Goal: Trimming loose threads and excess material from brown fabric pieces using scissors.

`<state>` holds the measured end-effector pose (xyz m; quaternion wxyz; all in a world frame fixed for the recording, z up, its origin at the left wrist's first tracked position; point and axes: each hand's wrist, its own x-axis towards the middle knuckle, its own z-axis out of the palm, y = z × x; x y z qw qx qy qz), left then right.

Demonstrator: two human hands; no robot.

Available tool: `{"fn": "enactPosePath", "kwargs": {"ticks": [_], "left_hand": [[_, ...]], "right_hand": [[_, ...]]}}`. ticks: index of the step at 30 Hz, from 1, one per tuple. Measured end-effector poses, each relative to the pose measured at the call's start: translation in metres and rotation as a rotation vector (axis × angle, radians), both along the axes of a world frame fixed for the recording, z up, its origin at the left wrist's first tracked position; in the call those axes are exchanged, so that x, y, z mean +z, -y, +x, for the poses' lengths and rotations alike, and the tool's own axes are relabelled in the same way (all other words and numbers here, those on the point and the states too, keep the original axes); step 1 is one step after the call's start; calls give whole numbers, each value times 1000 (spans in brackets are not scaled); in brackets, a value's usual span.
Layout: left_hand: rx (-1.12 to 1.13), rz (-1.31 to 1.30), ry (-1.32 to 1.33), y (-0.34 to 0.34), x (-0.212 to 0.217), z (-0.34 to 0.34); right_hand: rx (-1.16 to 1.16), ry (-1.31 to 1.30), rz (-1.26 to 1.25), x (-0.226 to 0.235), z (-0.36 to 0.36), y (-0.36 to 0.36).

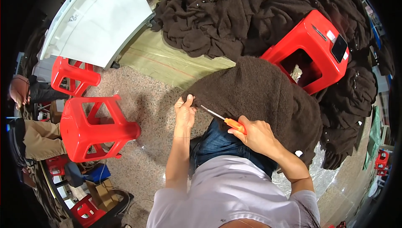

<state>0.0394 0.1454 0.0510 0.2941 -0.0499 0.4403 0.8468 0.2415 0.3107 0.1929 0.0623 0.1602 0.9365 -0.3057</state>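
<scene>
A dark brown knitted garment [255, 89] is draped over my lap and knees. At its left edge my left hand [185, 111] pinches the fabric between thumb and fingers. My right hand [255, 135] is wrapped round the orange handle of a slim tool [221, 118], whose thin metal shaft points up and left toward the left hand. The tip lies close to the cloth edge, a short gap from my left fingers. Whether that tip is hooked, flat or pointed is too small to tell.
Heaped brown knitwear [209, 14] covers the far side. A red stool [312, 52] carrying a phone [339, 48] stands at right. More red stools [96, 129] are at left, by a white panel [100, 18]. Another person's trousered leg [42, 140] shows at far left.
</scene>
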Motion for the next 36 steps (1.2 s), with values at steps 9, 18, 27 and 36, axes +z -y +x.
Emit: {"fn": "enactPosePath", "kwargs": {"ticks": [9, 18, 27, 36], "left_hand": [[-64, -50, -73, 17, 12, -1], [-188, 164, -55, 34, 22, 0], [-369, 303, 140, 20, -7, 25], [-275, -51, 117, -11, -16, 56]], "right_hand": [[21, -14, -50, 4, -1, -3], [91, 19, -52, 5, -13, 5], [-23, -5, -37, 9, 22, -11], [-42, 85, 48, 14, 52, -18]]}}
